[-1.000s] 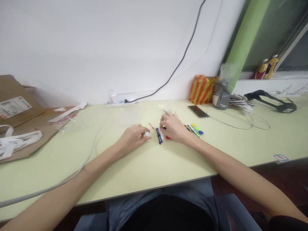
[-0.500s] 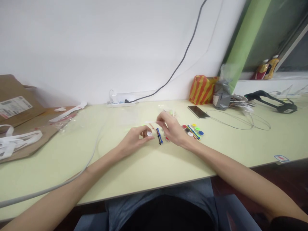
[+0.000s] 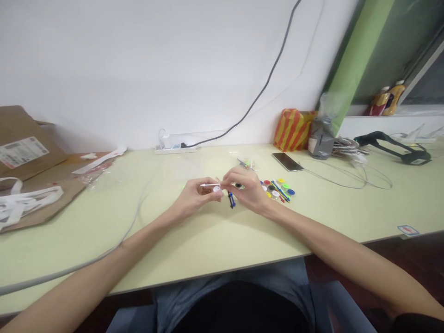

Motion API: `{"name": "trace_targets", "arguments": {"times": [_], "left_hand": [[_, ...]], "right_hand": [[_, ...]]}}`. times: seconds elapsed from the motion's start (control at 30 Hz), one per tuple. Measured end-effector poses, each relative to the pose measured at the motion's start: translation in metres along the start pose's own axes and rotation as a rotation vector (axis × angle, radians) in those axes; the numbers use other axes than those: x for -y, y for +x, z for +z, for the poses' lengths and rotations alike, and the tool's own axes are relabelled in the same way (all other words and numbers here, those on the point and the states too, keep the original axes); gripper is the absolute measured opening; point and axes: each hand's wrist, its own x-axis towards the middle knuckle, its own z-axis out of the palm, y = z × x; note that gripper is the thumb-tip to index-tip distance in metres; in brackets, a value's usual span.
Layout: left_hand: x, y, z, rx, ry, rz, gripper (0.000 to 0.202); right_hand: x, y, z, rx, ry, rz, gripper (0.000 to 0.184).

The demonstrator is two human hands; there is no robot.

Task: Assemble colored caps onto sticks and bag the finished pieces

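My left hand (image 3: pixel 194 196) is closed on a small round white disc (image 3: pixel 217 188), pinched between thumb and fingers. My right hand (image 3: pixel 247 188) pinches one end of a thin white arrow-shaped stick (image 3: pixel 208 185), which lies across just above the disc. Whether stick and disc touch I cannot tell. Below the right fingers, a blue arrow stick (image 3: pixel 232 200) lies on the table beside a black one. A black-topped disc (image 3: pixel 238 185) shows through the gap in my right hand. Right of that hand lie several coloured discs (image 3: pixel 275 194) and more arrow sticks (image 3: pixel 280 190).
A phone (image 3: pixel 287 162) lies behind the discs, near a striped bag (image 3: pixel 290 132). A grey cable (image 3: pixel 132 224) crosses over my left forearm. Cardboard packaging (image 3: pixel 31 148) stands at the left, and a power strip (image 3: pixel 176 149) rests along the wall.
My right hand has moved left with the white arrow stick, bringing it close over the disc in my left hand. The left hand stays almost where it was.
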Motion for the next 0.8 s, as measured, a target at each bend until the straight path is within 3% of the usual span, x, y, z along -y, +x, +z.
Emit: {"name": "trace_targets", "arguments": {"times": [0.6, 0.73, 0.8], "left_hand": [[0.003, -0.001, -0.004, 0.024, 0.003, 0.027, 0.032], [0.004, -0.001, -0.004, -0.004, -0.025, -0.001, 0.032], [0.006, -0.001, -0.004, -0.001, -0.031, -0.014, 0.032]], "right_hand": [[0.008, 0.003, -0.003, 0.123, 0.059, 0.013, 0.009], [0.009, 0.005, -0.006, 0.199, 0.04, -0.015, 0.022], [0.008, 0.004, -0.004, 0.192, 0.007, -0.039, 0.019]]}}
